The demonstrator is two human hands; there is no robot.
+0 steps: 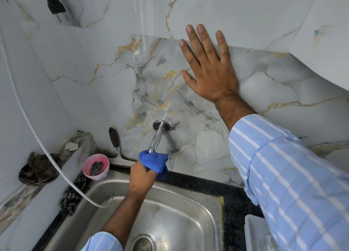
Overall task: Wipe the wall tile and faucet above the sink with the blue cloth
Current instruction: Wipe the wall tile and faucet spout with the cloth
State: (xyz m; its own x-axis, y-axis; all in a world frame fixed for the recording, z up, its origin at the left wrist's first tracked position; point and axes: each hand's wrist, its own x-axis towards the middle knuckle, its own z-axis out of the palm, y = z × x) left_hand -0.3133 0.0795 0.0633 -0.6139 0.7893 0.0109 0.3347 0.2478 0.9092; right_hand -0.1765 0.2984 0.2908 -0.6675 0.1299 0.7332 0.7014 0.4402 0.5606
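A crumpled blue cloth [155, 162] of soft, slightly fuzzy weave is gripped in the left hand [141, 177], whose fingers are closed around it. The cloth is bunched over the lower end of the faucet [156, 139], a polished chrome tube that curves out from a round chrome flange set in the wall. The right hand [207, 69] is laid flat on the wall tile [105, 92] above and to the right of the faucet, fingers spread and nothing held; its sleeve [287, 175] is light blue cloth with white stripes. The tile is glossy, pale grey marble-patterned, veined in gold and dark grey, and light is reflected in it.

Below, a stainless steel sink [185, 218] with rounded corners and a perforated round drain [143, 244] is set into a speckled black stone counter [234, 205]. A thin white cable [56, 165] sweeps in an arc across the left side, passing in front of the ledge and the sink's corner. A black two-pin plug [54, 4] hangs at the top left. A squeegee [118, 148] with a dark handle is leaned against the tile left of the faucet.

A pink plastic bowl [96, 166] stands at the sink's back left corner, with a dark, wiry scouring pad [96, 168] inside it. A dark round dish [38, 170] is seen on the stone ledge to the left, holding a brownish fibrous mass that cannot be identified. A striped dark rag [74, 194] lies beside the sink rim.
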